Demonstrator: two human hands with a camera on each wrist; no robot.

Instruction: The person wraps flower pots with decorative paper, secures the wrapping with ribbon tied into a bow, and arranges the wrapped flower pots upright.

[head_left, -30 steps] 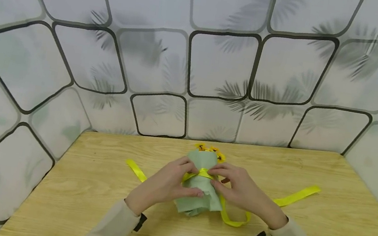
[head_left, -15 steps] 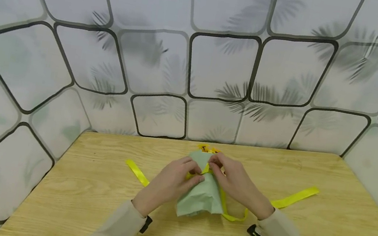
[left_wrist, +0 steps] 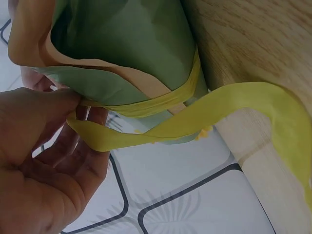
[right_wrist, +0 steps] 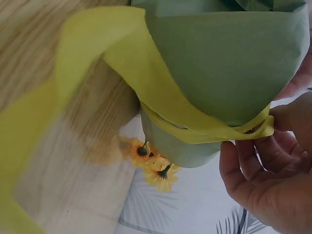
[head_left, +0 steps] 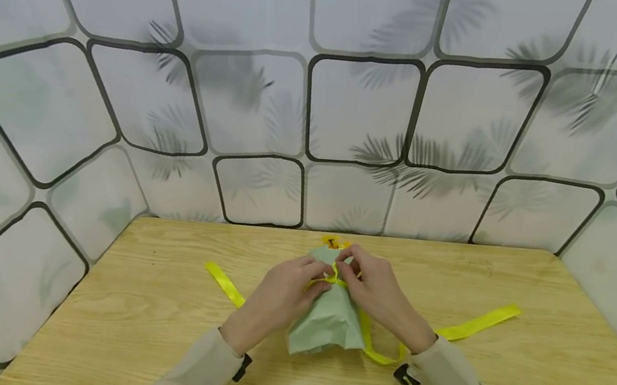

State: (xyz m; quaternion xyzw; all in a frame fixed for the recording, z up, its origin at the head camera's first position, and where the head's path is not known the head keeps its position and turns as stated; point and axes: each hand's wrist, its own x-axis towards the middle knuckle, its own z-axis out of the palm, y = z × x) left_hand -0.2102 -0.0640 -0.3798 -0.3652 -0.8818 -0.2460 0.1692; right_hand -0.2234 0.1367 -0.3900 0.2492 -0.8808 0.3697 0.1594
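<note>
A bouquet wrapped in pale green paper (head_left: 330, 319) lies on the table, its yellow-orange flowers (head_left: 332, 241) showing at the far end. Yellow ribbon (left_wrist: 161, 105) circles the paper's middle. My left hand (head_left: 284, 292) is at the wrap's left side; thumb and fingers pinch the ribbon there, as the left wrist view shows. From the other side my right hand (head_left: 374, 289) pinches the ribbon between thumb and fingertips (right_wrist: 267, 127), close to the left fingertips. In the right wrist view, several dark-centred flowers (right_wrist: 161, 170) stick out past the paper.
One loose ribbon tail (head_left: 226, 283) stretches left on the wooden table (head_left: 144, 328), another ribbon tail (head_left: 480, 323) to the right. A ribbon loop (head_left: 380, 356) lies beside the paper's lower right. Behind the table stands a patterned wall covering (head_left: 363, 107).
My right hand has moved inward and slightly up, pulling ribbon up at the wrap's middle. The left hand has shifted slightly right, its thumb now up at the ribbon.
</note>
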